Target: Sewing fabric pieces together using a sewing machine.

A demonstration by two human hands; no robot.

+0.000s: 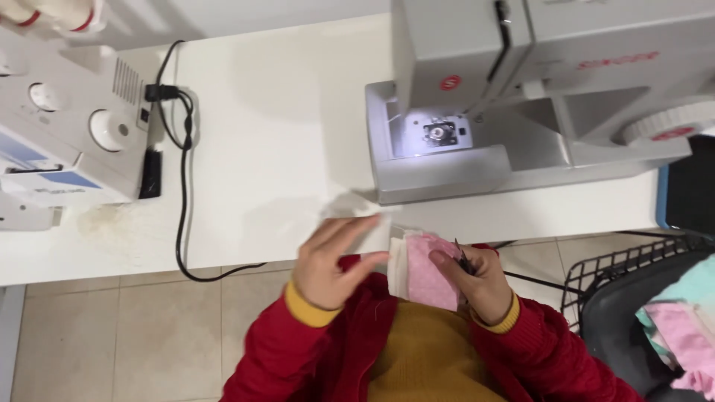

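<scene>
Round red label [450, 83] on grey machine — blue panel [45, 170], perhaps label, left.

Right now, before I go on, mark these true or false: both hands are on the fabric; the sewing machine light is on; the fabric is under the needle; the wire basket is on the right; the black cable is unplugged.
1. Both hands touch the fabric. True: the left hand and the right hand hold the pink and white fabric.
2. The sewing machine has its light on. True.
3. The fabric lies under the needle. False: it is held off the machine, at the table edge.
4. The wire basket is on the right. True.
5. The black cable is unplugged. False: it is plugged into the white machine.
</scene>
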